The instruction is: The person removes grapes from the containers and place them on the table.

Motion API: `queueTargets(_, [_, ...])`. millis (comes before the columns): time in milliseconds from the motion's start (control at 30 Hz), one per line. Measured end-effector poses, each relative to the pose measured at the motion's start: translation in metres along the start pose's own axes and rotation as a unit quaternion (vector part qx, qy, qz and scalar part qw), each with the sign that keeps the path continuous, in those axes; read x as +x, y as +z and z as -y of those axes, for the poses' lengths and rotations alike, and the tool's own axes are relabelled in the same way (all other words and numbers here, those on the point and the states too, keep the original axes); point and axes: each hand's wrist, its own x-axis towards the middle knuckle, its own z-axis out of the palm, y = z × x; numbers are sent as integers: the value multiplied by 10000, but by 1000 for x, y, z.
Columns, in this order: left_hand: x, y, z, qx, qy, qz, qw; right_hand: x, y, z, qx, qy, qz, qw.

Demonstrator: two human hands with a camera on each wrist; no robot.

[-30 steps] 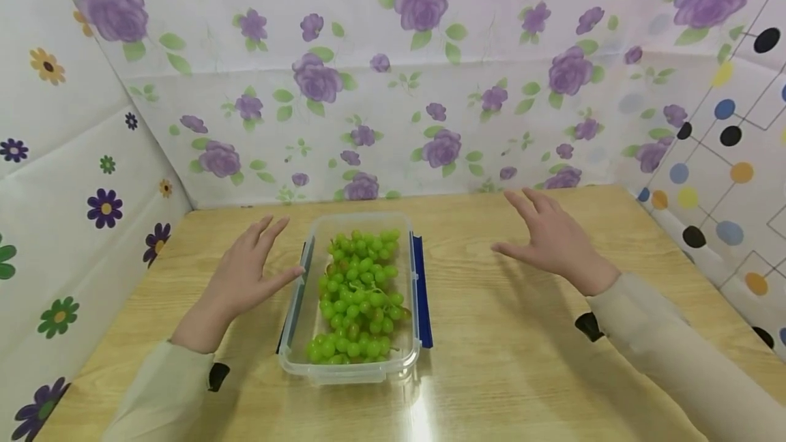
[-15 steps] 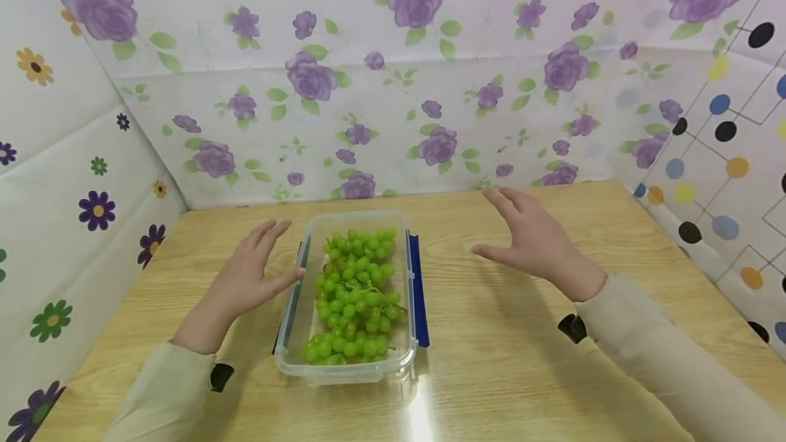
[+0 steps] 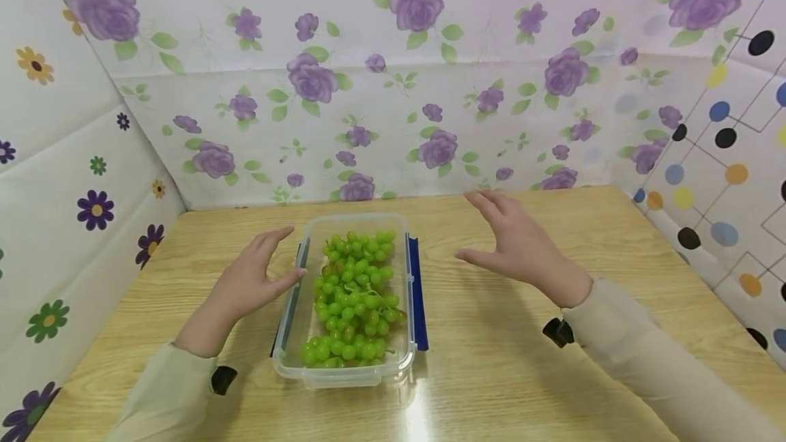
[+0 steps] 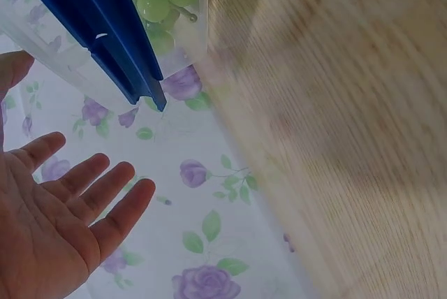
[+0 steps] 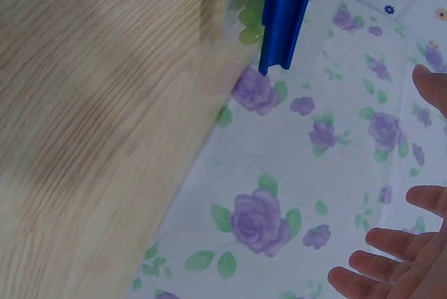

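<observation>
While between spread fingers (image 3: 279, 234), grape container (image 3: 319, 374).

The head view is bright and evenly lit, with colours clean and edges sharp. Light falls from above: a white glare streak lies on the tabletop (image 3: 417, 421) near its front edge, just before the clear box (image 3: 344, 372), whose rim also glints. Soft shadows sit under both forearms. The walls bow slightly towards the picture's corners, a wide-lens bend. Both wrist views are softer: the wood grain smears with motion blur, the wallpaper is a little hazy, and the left hand (image 4: 52, 222) close to the lens stays fairly crisp.
</observation>
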Motion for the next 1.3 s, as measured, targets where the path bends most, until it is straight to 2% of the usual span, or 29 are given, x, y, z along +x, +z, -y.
queueTargets(267, [-2, 2, -3, -93, -229, 34, 9997, 6, 1, 18, 289, 16, 78, 9996])
queueTargets(500, [-1, 2, 0, -1086, -556, 89, 9925, 12, 5, 35, 555, 0, 182, 9983])
queueTargets(633, [-2, 1, 2, -1436, -745, 115, 9868, 15, 8, 46, 742, -80, 301, 9968])
queueTargets(767, [-2, 1, 2, -1875, -985, 220, 9771, 17, 10, 55, 898, -167, 421, 9949])
queueTargets(967, [0, 0, 0, -2644, -1237, 514, 9551, 15, 15, 64, 1015, -247, 557, 9930])
queueTargets(1300, [0, -1, -2, -3118, -1380, 869, 9360, 11, 23, 79, 1140, -465, 546, 9909])
